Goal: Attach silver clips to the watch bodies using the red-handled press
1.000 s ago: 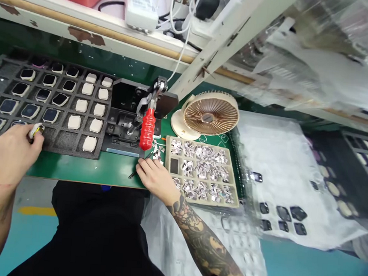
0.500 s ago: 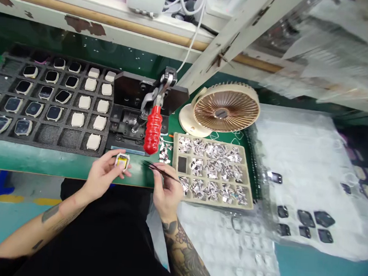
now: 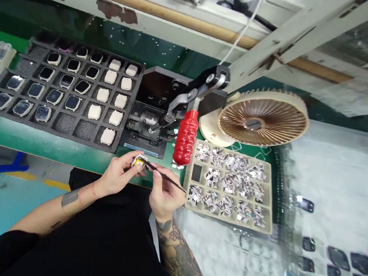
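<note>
Green tabletop [image 3: 57, 148] below a chipped white ledge [image 3: 180, 36]; contents listed from left to right. Foam tray [image 3: 84, 130], grey, divided: dark-screened watches [image 3: 55, 96] are seated face up at left and pale watch-shaped pieces [image 3: 108, 136] at right, one per occupied pocket, presumably so that surfaces are kept from rubbing. Clamp fixture [image 3: 148, 128], black, with red handle [image 3: 185, 140], is placed just right of the tray, likely for short reach. Fan [image 3: 259, 123], beige, is stood at the far right. Sorting box [image 3: 269, 199], beige, with silvery pieces [image 3: 230, 183] divided among its compartments, is set at the near right, apparently within easy reach of the right hand [image 3: 166, 196].

Held items: one small case [image 3: 138, 160] with a yellow part [image 3: 139, 163] inside, located over the near edge of the tabletop, on the near side of the fixture. It is pinched by the left hand [image 3: 114, 175], grip closed around its sides, inside facing up, seemingly for access. Black tweezers [image 3: 170, 180] are held pencil-fashion in the right grip, probably for fine control; their tips are held at the case, contact being too small to confirm.
</note>
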A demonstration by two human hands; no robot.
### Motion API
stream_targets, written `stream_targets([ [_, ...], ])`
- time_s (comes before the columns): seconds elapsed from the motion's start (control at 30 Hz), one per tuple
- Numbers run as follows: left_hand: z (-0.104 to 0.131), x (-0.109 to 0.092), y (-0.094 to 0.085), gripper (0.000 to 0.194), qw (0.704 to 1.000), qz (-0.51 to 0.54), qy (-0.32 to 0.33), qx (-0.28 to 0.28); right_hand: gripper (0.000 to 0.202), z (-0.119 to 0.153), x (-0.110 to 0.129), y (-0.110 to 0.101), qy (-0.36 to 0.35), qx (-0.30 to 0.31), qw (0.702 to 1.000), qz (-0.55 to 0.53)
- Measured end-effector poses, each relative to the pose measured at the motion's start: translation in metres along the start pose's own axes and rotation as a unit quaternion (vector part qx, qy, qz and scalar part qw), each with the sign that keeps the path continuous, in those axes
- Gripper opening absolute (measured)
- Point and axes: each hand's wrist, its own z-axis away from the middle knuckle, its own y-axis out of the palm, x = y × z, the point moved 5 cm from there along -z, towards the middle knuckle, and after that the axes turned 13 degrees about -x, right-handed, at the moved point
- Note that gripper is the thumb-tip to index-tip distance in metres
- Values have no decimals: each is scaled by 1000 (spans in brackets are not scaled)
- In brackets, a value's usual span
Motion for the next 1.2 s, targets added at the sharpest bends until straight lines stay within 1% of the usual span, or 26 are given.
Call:
stream_targets([
  [0.1, -1, 1, -1, 53, 1000, 2, -4, 3, 9, -2, -1, 0, -7, -4, 1000, 12],
  [0.3, -1, 5, -2, 53, 1000, 0, -7, 29, 9, -6, -1, 1, 5, -29, 1000, 8],
  [0.47, -1, 7, -4, 51, 1000, 1, -3, 31, 10, -6, -2, 1, -7, -22, 1000, 0],
  [0.57, -1, 6, -4, 51, 999, 8, -1, 32, 10, -8, -7, 3, 26, -23, 999, -8],
  [0.7, -2, 4, -3, 49, 999, 16, 6, 28, 14, -7, -17, 7, 115, -23, 993, -28],
  [0.77, -2, 4, -3, 49, 999, 23, 12, 20, 14, -3, -18, 8, 143, -16, 989, -44],
  [0.93, -2, 6, -3, 51, 1000, 23, 16, 9, 12, 2, -4, 2, 104, -40, 990, -83],
  [1.07, -4, 6, -3, 55, 999, 38, 14, -7, 9, -3, 2, 4, 155, -16, 978, -141],
  [1.13, -5, 6, -2, 58, 999, 49, 11, -9, 10, -8, 1, 1, 151, -39, 977, -143],
  [1.2, -5, 5, -2, 56, 998, 55, 9, -11, 11, -13, 0, -4, 112, -71, 983, -127],
])
